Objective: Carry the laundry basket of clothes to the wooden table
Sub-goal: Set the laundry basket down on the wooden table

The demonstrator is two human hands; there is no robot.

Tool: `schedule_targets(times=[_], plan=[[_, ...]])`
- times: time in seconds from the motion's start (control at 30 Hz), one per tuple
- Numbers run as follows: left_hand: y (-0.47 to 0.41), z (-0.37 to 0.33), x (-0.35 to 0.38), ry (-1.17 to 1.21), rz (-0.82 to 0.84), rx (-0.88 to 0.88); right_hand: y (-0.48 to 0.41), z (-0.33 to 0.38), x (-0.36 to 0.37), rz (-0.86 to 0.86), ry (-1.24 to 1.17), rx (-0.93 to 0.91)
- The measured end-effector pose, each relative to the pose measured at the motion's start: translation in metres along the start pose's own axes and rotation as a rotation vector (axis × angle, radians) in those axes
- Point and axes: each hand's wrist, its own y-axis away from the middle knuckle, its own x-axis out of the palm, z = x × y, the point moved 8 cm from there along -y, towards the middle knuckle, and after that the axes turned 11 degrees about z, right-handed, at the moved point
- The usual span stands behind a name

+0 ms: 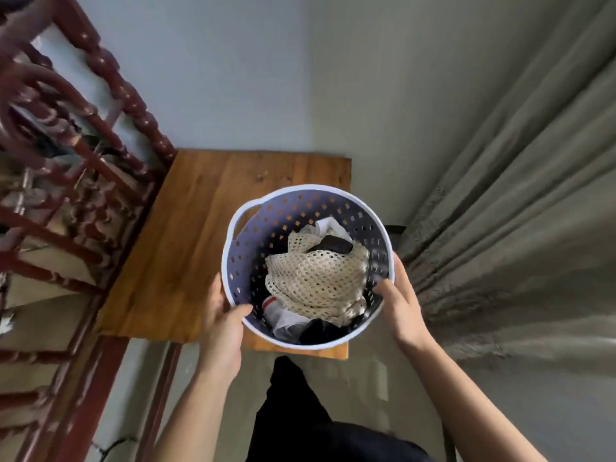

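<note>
A round lavender laundry basket [266, 225] with a white rim and square holes is over the right half of the wooden table [186, 248]; I cannot tell whether it rests on the top or hangs just above it. Inside lie a cream crocheted garment [316, 278] and some white, grey and dark clothes. My left hand [225, 320] grips the near left rim, thumb inside the basket. My right hand [398, 305] grips the right rim, thumb also inside.
A dark red carved wooden bed frame [76, 181] stands along the table's left side. Grey-green curtains [516, 201] hang close on the right. A pale wall lies behind the table. My dark trousers [300, 411] show below, over a grey floor.
</note>
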Motion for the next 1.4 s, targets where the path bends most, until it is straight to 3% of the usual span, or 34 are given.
schedule_targets(times=[0.3,0.5,0.63,0.8,0.9,1.2,1.4], plan=[[-0.172,-0.01,-0.043,-0.085,0.016,-0.166,-0.149,-0.016,0.074,-0.033,0.314,0.163],[-0.213,-0.016,-0.036,-0.191,0.018,-0.135,-0.213,-0.015,0.066,-0.076,0.382,0.189],[-0.225,-0.011,-0.039,-0.16,-0.058,-0.205,-0.229,-0.003,0.07,-0.063,0.419,0.17],[-0.235,0.015,-0.039,0.075,-0.123,-0.438,-0.189,-0.027,0.078,-0.134,0.089,0.412],[-0.241,0.01,-0.034,0.083,-0.158,-0.43,-0.188,-0.031,0.097,-0.016,0.09,0.319],[-0.331,-0.033,0.0,0.263,-0.161,-0.36,-0.32,0.038,0.094,0.014,0.299,0.057],[-0.399,-0.06,0.004,0.224,-0.173,-0.277,-0.402,0.06,0.104,0.062,0.384,0.038]])
